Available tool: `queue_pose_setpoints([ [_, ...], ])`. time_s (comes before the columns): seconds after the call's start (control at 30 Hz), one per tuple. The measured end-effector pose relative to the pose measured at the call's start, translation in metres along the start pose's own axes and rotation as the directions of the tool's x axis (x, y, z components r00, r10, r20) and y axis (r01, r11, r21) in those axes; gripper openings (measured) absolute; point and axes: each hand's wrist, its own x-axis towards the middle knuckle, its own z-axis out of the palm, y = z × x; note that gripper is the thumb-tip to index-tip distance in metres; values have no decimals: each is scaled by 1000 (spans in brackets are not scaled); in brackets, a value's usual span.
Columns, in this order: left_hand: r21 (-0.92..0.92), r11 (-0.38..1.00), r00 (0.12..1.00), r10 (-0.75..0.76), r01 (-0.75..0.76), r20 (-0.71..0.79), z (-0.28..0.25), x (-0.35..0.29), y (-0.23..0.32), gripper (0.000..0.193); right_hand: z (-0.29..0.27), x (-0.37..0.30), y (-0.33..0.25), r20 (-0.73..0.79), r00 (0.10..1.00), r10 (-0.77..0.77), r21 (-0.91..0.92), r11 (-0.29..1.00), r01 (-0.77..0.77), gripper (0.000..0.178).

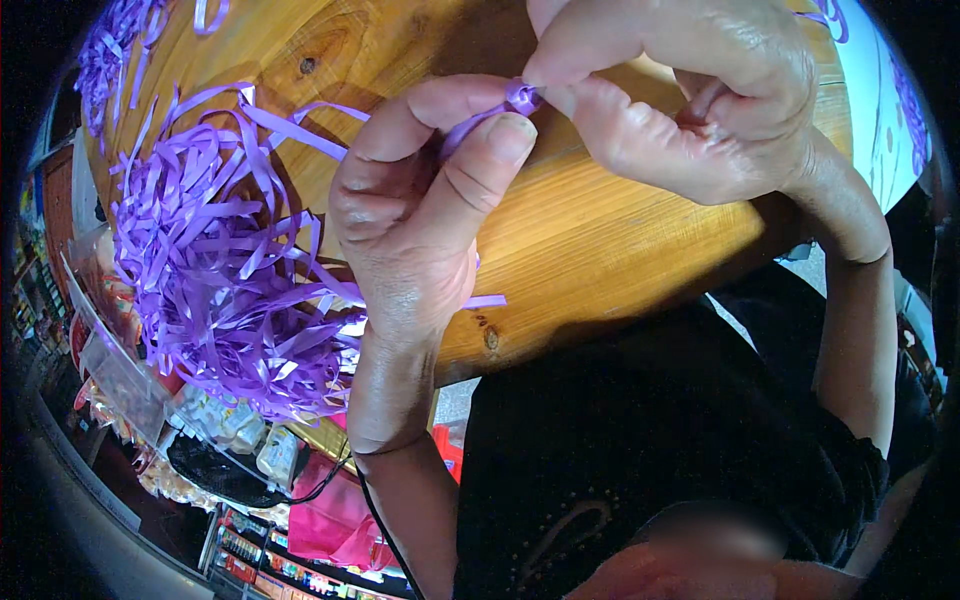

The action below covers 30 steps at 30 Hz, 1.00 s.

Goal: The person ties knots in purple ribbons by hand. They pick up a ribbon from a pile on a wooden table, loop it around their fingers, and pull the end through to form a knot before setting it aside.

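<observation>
Between the thumb and forefinger of my left hand [425, 185] a shiny purple ribbon [522, 97] is pinched, with a small folded or knotted bit showing at the fingertips. My right hand [700, 105] comes in from the right, its thumb and forefinger pressed together at that same bit of ribbon. Its other fingers curl into the palm. Beside my left wrist lies a big tangled heap of purple ribbon strips [215, 265], some reaching behind the hand. One loose ribbon end [487, 302] sticks out right of the wrist.
Both hands are above a round wooden table [590, 240]. More purple ribbon [120, 50] hangs over its far left edge. On the right a white sheet [880, 95] carries further purple strips. Below left are a pink cloth or bag [335, 515] and shelves of small packages [270, 575].
</observation>
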Motion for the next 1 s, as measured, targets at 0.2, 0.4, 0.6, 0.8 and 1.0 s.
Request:
queue_pose_setpoints([
  [0.2,12,999,999,36,-36,-30,1,-1,-1,21,0,2,-8,63,987,148,-32,989,-146,15],
  [0.4,65,998,997,32,-27,-75,2,-4,0,21,-4,2,-8,68,969,237,7,971,-238,15],
  [0.6,70,997,993,52,-45,-105,0,-4,-2,18,-8,5,-12,63,969,238,-48,971,-236,13],
  [0.8,46,998,993,45,-40,-109,-3,-5,-2,17,-4,0,-5,79,979,186,-16,983,-185,10],
  [1.0,32,999,990,24,-20,-138,-5,-6,-3,18,-9,-7,3,106,980,167,-8,986,-167,9],
])
